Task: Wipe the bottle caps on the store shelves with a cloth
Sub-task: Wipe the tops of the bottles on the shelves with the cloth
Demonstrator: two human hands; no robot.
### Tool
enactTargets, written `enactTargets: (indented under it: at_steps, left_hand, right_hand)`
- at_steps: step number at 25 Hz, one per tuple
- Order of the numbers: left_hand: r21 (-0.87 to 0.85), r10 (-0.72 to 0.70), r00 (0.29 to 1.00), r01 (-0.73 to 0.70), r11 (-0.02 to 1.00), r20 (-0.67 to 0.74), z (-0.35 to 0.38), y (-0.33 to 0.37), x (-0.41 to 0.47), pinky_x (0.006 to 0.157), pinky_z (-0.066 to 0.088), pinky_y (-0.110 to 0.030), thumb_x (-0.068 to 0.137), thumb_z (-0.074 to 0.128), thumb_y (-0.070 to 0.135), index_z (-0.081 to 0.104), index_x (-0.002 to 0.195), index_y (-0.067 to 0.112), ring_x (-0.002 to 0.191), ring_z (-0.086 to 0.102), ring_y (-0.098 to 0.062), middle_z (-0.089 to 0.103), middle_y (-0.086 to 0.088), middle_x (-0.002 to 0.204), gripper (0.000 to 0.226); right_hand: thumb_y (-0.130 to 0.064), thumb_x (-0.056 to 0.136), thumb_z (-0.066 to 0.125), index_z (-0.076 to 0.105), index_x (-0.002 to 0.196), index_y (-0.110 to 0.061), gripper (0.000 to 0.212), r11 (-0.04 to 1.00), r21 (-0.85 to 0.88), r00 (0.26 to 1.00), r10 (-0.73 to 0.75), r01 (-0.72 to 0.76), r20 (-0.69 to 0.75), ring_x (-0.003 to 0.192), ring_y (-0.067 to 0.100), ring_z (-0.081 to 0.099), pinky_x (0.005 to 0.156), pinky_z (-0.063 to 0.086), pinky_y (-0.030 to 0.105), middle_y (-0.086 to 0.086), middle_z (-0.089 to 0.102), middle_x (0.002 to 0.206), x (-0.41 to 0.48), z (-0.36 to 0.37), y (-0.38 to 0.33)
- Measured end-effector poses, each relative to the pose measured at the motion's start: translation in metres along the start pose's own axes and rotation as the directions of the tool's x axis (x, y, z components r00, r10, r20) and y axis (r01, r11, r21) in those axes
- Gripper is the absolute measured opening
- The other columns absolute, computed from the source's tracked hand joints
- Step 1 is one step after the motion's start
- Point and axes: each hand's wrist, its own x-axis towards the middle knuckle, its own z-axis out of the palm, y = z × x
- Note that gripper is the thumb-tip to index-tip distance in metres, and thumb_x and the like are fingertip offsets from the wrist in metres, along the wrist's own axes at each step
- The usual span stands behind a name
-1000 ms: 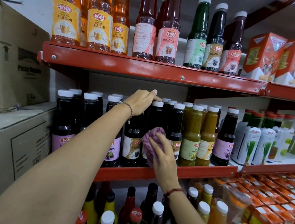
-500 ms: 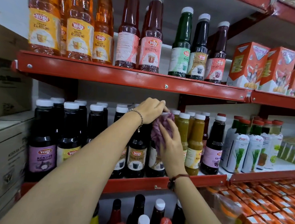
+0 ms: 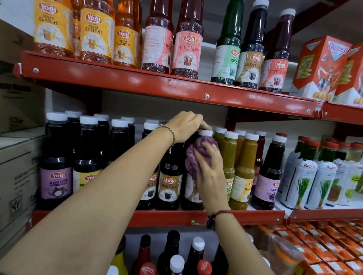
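Rows of dark syrup bottles with white caps stand on the middle red shelf. My left hand reaches in over them and its fingers rest on the white cap of a dark bottle in the middle of the row. My right hand presses a bunched purple cloth against the neck of that same bottle, just below the cap. The bottle's body is mostly hidden behind the cloth and hand.
Olive and mustard sauce bottles stand right of the hands, then white Mapro bottles. The upper shelf carries tall orange, red and green syrup bottles and orange cartons. Cardboard boxes are stacked at left. More bottles and packets fill the shelf below.
My right hand with the cloth rose from mid-bottle height up to the bottle's neck. My left hand stayed on the cap. The camera view shifted closer and to the left.
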Motion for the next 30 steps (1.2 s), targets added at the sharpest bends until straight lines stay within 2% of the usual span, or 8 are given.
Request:
enactTargets:
  at_steps: [10, 14, 19, 23, 24, 26, 28, 30]
  left_hand:
    - [-0.070, -0.041, 0.999, 0.043, 0.997, 0.025, 0.002, -0.002, 0.002, 0.118, 0.038, -0.033, 0.100, 0.021, 0.030, 0.079, 0.113, 0.017, 0.128, 0.060, -0.016, 0.070, -0.007, 0.131, 0.061]
    - [0.106, -0.089, 0.996, 0.087, 0.991, 0.018, 0.007, 0.006, -0.002, 0.126, 0.010, -0.033, 0.103, 0.015, 0.037, 0.069, 0.130, 0.025, 0.148, 0.040, -0.022, 0.058, -0.010, 0.147, 0.061]
    - [0.035, 0.018, 0.943, -0.007, 0.999, -0.331, 0.041, 0.001, -0.085, 0.126, -0.014, -0.032, 0.104, 0.015, 0.035, 0.061, 0.138, 0.016, 0.146, 0.036, -0.006, 0.060, -0.003, 0.145, 0.060]
    - [-0.199, -0.209, 0.879, 0.134, 0.971, -0.428, 0.081, -0.024, -0.182, 0.125, 0.013, -0.024, 0.106, 0.020, 0.038, 0.062, 0.137, 0.018, 0.133, 0.049, 0.002, 0.068, 0.011, 0.130, 0.056]
    - [-0.270, -0.287, 0.864, 0.185, 0.945, -0.413, 0.093, -0.029, -0.204, 0.113, 0.034, -0.019, 0.105, 0.022, 0.042, 0.061, 0.138, 0.021, 0.112, 0.059, 0.007, 0.071, 0.021, 0.110, 0.055]
    - [-0.424, -0.470, 0.795, 0.300, 0.854, -0.384, 0.118, -0.041, -0.247, 0.085, 0.041, -0.007, 0.102, 0.025, 0.055, 0.059, 0.140, 0.027, 0.089, 0.059, 0.011, 0.064, 0.027, 0.092, 0.058]
    - [-0.554, -0.624, 0.719, 0.398, 0.731, -0.307, 0.145, -0.055, -0.283, 0.090, 0.035, -0.003, 0.097, 0.026, 0.063, 0.056, 0.143, 0.024, 0.111, 0.059, 0.005, 0.065, 0.018, 0.117, 0.067]
    - [-0.661, -0.746, 0.647, 0.491, 0.567, -0.159, 0.173, -0.071, -0.312, 0.103, 0.034, -0.019, 0.098, 0.029, 0.060, 0.050, 0.147, 0.019, 0.133, 0.051, -0.012, 0.054, 0.002, 0.148, 0.067]
  right_hand:
    - [-0.007, 0.090, 0.064, 0.062, 0.132, -0.009, 0.042, 0.997, 0.051, 0.997, -0.060, 0.058, 0.052, 0.135, 0.031, 0.047, 0.114, 0.043, 0.047, 0.009, 0.052, 0.142, -0.045, -0.003, 0.012]
    - [-0.004, 0.091, 0.062, 0.063, 0.131, -0.009, 0.040, 0.992, 0.122, 0.981, -0.010, -0.013, 0.192, 0.133, 0.027, 0.049, 0.115, 0.041, 0.035, 0.008, 0.053, 0.143, -0.058, -0.022, 0.013]
    - [-0.008, 0.097, 0.051, 0.062, 0.131, -0.015, 0.036, 0.888, 0.426, 0.924, -0.001, -0.175, 0.382, 0.131, 0.011, 0.051, 0.114, 0.039, 0.024, -0.006, 0.053, 0.140, -0.096, -0.053, 0.005]
    - [-0.001, 0.095, 0.054, 0.057, 0.138, -0.018, 0.047, 0.826, 0.462, 0.826, 0.007, -0.323, 0.564, 0.132, 0.021, 0.054, 0.112, 0.044, 0.039, 0.004, 0.059, 0.141, -0.130, -0.059, -0.021]
    - [0.000, 0.095, 0.053, 0.053, 0.142, -0.021, 0.052, 0.823, 0.451, 0.785, -0.010, -0.346, 0.619, 0.135, 0.021, 0.051, 0.114, 0.042, 0.039, 0.004, 0.057, 0.145, -0.136, -0.058, -0.027]
    - [0.002, 0.096, 0.051, 0.051, 0.145, -0.024, 0.055, 0.853, 0.399, 0.715, -0.046, -0.335, 0.698, 0.137, 0.023, 0.049, 0.116, 0.039, 0.036, 0.006, 0.055, 0.146, -0.151, -0.052, -0.042]
    - [0.002, 0.095, 0.049, 0.055, 0.141, -0.022, 0.053, 0.884, 0.365, 0.662, -0.089, -0.291, 0.744, 0.134, 0.027, 0.051, 0.112, 0.039, 0.034, 0.009, 0.057, 0.143, -0.162, -0.042, -0.059]
    - [0.000, 0.097, 0.046, 0.056, 0.140, -0.020, 0.049, 0.899, 0.339, 0.598, -0.115, -0.277, 0.794, 0.133, 0.029, 0.051, 0.113, 0.040, 0.036, 0.011, 0.055, 0.143, -0.167, -0.032, -0.073]
